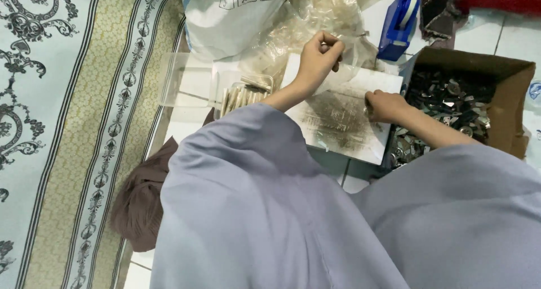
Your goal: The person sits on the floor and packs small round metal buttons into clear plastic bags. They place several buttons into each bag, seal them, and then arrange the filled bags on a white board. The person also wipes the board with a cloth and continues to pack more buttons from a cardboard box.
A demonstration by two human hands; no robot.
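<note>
My left hand [318, 58] is raised above the far edge of a smudged white board [338, 117], fingers curled shut; whatever it pinches is too small to make out. On the board's right edge rests my right hand [385, 106], closed, next to a cardboard box [507, 97] full of small metal parts [451, 103]. Wide grey sleeves cover both arms and most of the lower view. A clear plastic tray [245, 91] with a row of flat metal pieces stands left of the board.
Crumpled clear plastic bags [315, 18] and a white sack [225, 18] lie beyond the board. A blue tape dispenser [399, 24] stands at the back right. A patterned rug [73, 125] covers the left. Brown cloth [141, 204] lies on the white tiles.
</note>
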